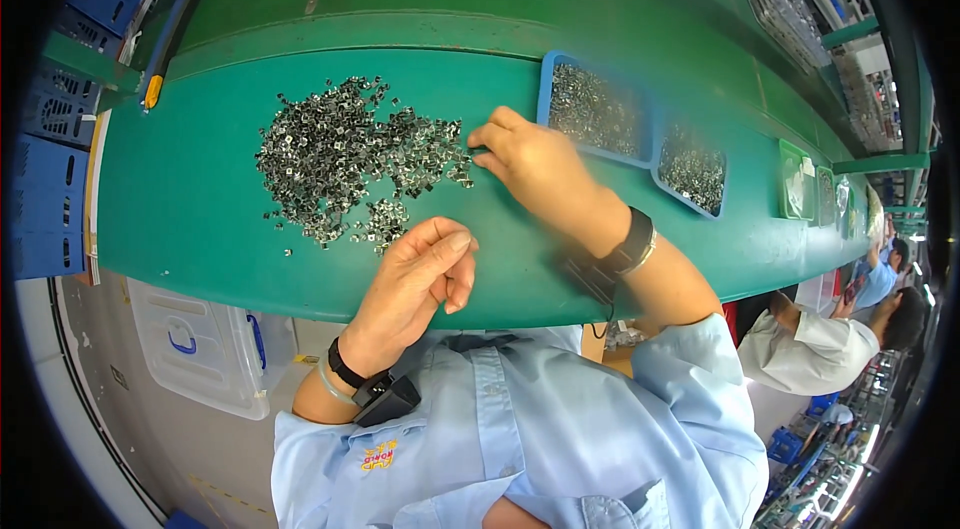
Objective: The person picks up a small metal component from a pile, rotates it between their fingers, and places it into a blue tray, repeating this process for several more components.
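Note:
A wide heap of small, square, dark and silvery metal pieces (330, 159) lies spread on the green table mat (200, 249). At the heap's right edge is my right hand (535, 159), its fingers bent and drawn together beside the nearest pieces. Whatever its fingertips pinch, if anything, is too small to make out. Closer to me, just below the heap, my left hand (425, 274) hovers over the mat's front edge. Its fingers are curled in with the thumb pressed against them, and their contents are hidden.
Two blue trays (546, 94) (690, 201) of small metal pieces stand right of my right hand. Farther right are green trays (790, 179) and seated co-workers (815, 344). Blue crates (45, 204) stack at left. A lidded clear bin (195, 344) sits below the table.

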